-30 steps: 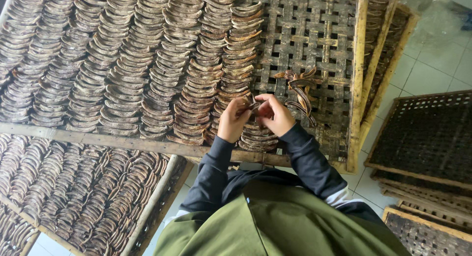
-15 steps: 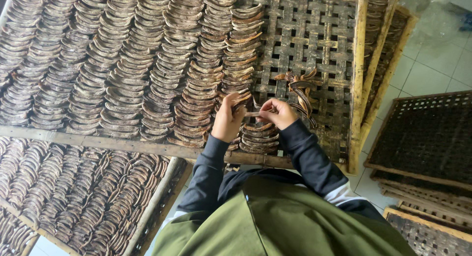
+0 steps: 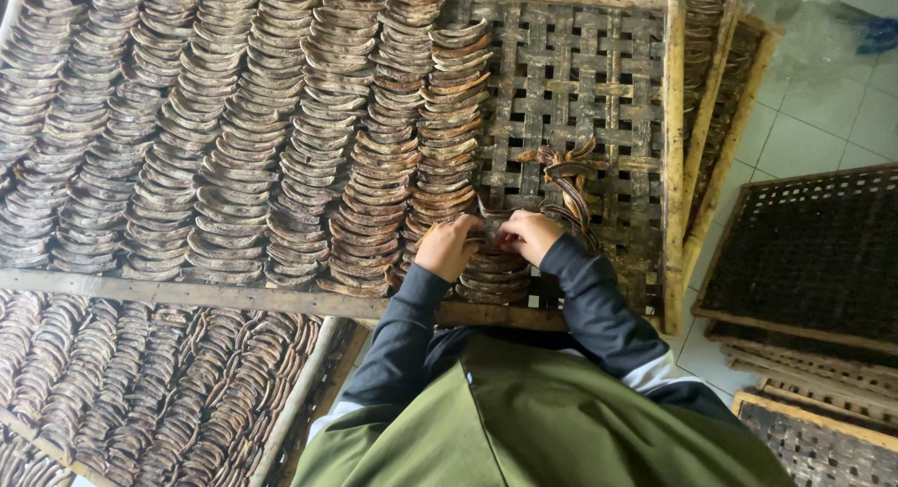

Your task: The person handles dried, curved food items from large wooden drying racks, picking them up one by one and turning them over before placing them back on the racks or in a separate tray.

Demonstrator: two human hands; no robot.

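My left hand (image 3: 447,247) and my right hand (image 3: 528,235) are close together over a short stack of brown curved strips (image 3: 493,276) at the near edge of a woven bamboo tray (image 3: 589,103). Both hands pinch one curved strip (image 3: 485,232) between them, pressed down onto the stack. A loose heap of the same brown strips (image 3: 564,176) lies just beyond my right hand. Long overlapping rows of curved strips (image 3: 243,131) fill the tray's left part.
A second tray of strips (image 3: 140,384) sits lower left, under the wooden frame rail (image 3: 187,292). Dark woven trays (image 3: 809,253) are stacked on the tiled floor (image 3: 823,103) at right. My green garment (image 3: 543,421) fills the bottom.
My hands have come down from above the stack onto it, bringing the curved strip with them. The view has shifted slightly.
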